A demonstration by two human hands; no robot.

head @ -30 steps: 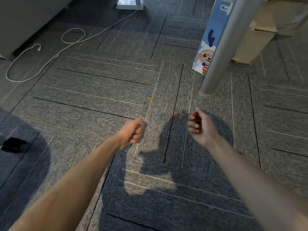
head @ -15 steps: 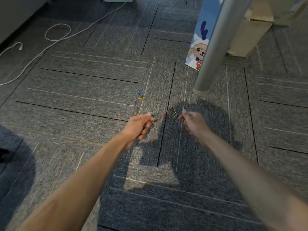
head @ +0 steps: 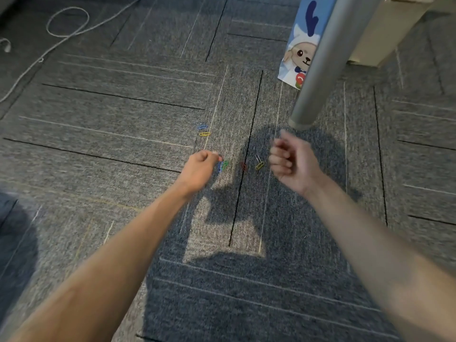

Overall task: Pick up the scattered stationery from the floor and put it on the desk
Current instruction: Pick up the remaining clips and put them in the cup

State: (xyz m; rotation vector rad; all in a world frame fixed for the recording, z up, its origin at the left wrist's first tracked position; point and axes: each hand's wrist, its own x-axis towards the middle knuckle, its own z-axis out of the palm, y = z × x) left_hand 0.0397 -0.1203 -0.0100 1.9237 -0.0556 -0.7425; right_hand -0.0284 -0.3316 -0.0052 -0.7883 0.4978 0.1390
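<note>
- Now the left hand (head: 197, 169), fingers curled, is at the blue clip (head: 220, 166), which points straight ahead; whether it grips, I cannot tell.
- Right hand (head: 291, 161), loosely curled, contents unclear, hovers near the yellow clip (head: 259, 165).

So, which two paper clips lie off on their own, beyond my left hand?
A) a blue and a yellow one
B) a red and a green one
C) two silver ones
A: a blue clip and a yellow clip lie side by side on the carpet, beyond the left hand, with no others beside them.
</note>
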